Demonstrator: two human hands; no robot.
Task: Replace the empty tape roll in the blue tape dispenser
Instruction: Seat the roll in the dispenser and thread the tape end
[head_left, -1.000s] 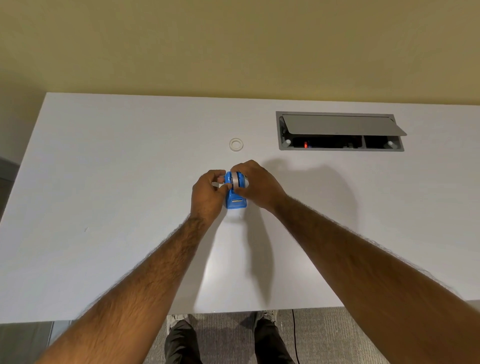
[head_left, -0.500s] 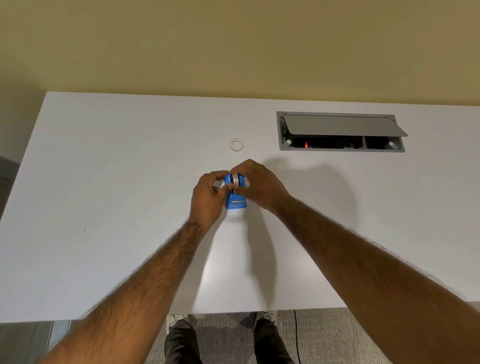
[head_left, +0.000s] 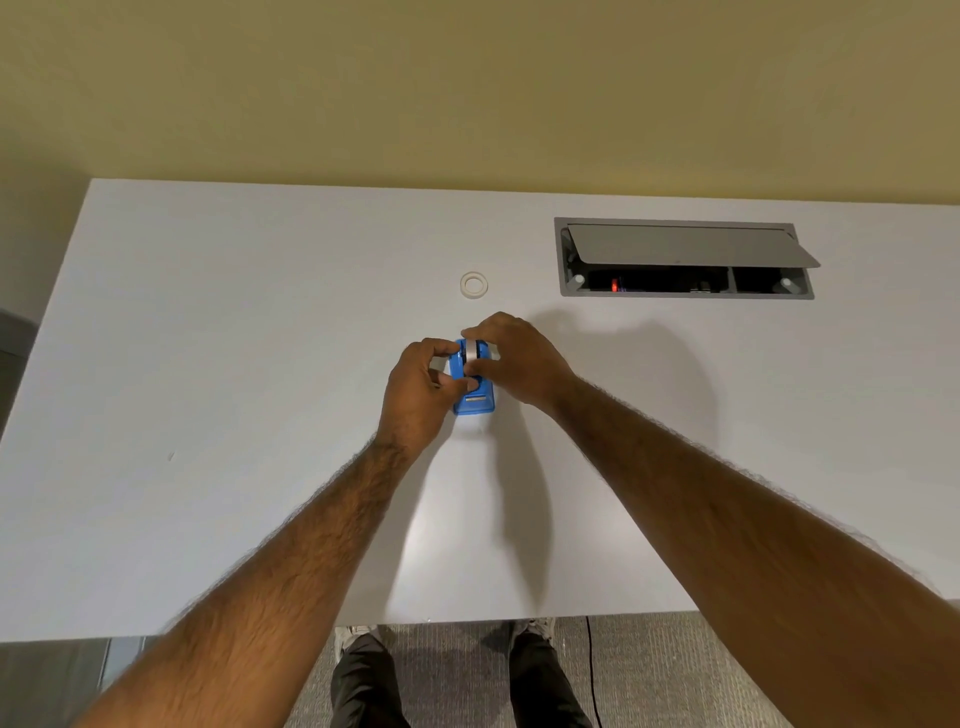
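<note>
The blue tape dispenser (head_left: 475, 402) stands on the white table (head_left: 208, 364) near its middle, cutter end toward me. A tape roll (head_left: 471, 349) sits in its top, its pale band showing between my hands. My left hand (head_left: 418, 395) grips the dispenser's left side, thumb and fingers curled near the tape. My right hand (head_left: 519, 358) covers the right side, fingers over the roll and thumb pressing near the tape's front. A small white ring (head_left: 474, 285), the other roll, lies flat on the table beyond the dispenser.
A grey cable box (head_left: 685, 260) with its lid raised is set into the table at the back right. The yellow wall rises behind the table. My feet and grey carpet show below the near edge.
Both hands stay on the dispenser. My left thumb and fingers have shifted slightly toward the front of the tape; the dispenser has hardly moved.
</note>
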